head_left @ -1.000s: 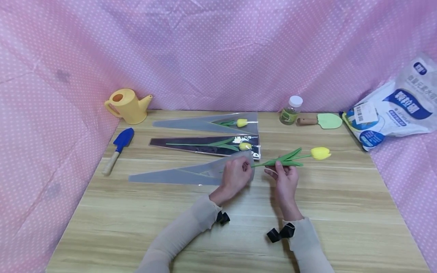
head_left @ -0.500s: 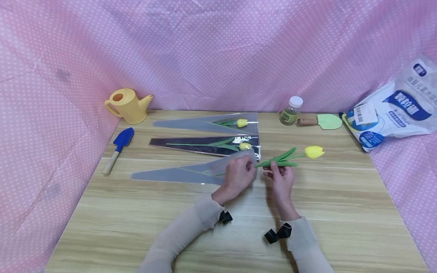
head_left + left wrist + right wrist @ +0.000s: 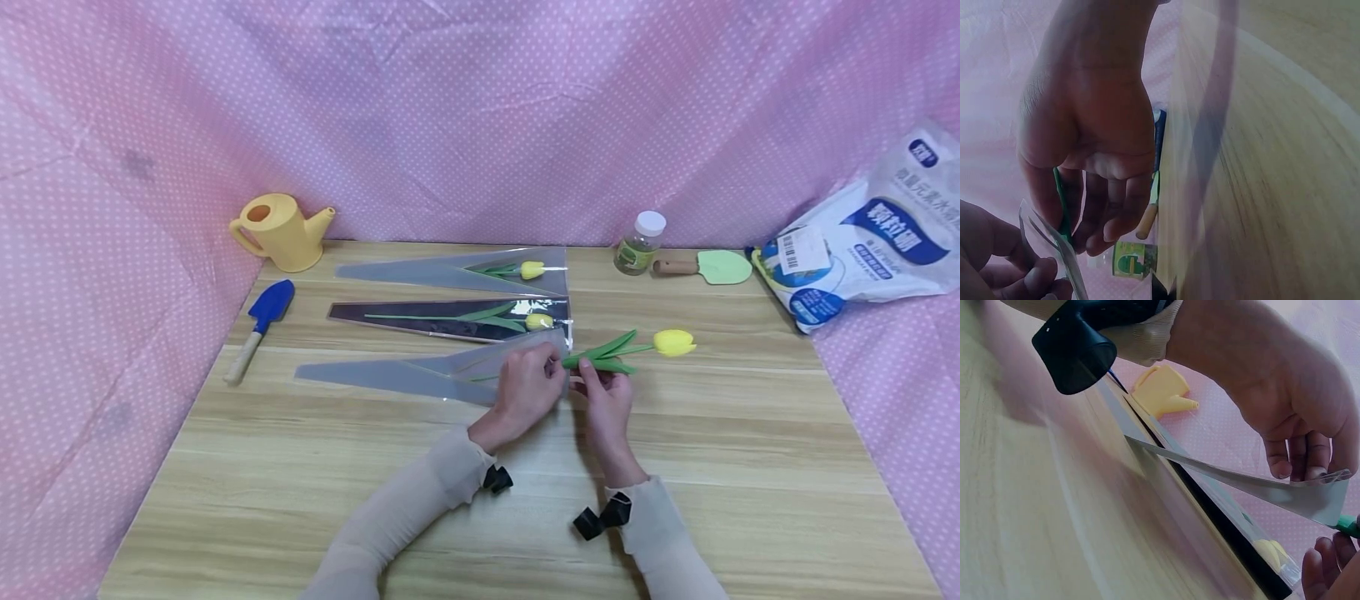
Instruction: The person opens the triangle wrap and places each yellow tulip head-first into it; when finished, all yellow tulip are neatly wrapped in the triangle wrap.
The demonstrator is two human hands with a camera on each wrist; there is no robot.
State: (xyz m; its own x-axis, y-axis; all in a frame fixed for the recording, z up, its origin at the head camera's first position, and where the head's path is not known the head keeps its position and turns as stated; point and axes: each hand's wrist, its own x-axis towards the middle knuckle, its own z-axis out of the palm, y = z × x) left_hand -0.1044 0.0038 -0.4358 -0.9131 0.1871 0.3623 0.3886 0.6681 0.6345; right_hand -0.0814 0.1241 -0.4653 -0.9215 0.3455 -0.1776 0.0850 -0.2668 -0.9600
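Observation:
In the head view, my left hand [image 3: 525, 385] pinches the wide end of a translucent grey flower sleeve [image 3: 390, 377], whose long tapering tip points left. My right hand [image 3: 609, 410] pinches a yellow tulip [image 3: 674, 342] by its green leaves, just right of the sleeve's mouth. Part of the stem shows through the film; the left fingers cover the spot where it enters. The left wrist view has the film's edges [image 3: 1063, 253] apart beside the right hand [image 3: 1088, 125]. Seen from the right wrist, the sleeve [image 3: 1254, 487] slants up from the table.
Behind lie two sleeved tulips, one in a dark sleeve [image 3: 427, 328], one in a clear sleeve [image 3: 420, 273]. A yellow watering can [image 3: 288, 237] and blue trowel [image 3: 272, 305] stand left; a lidded bottle [image 3: 636, 250], green trowel [image 3: 723, 267] and white bag [image 3: 862, 242] are right.
My right hand has moved left with the tulip, bringing its leaves up to the sleeve's mouth. The sleeve and left hand have shifted slightly right.

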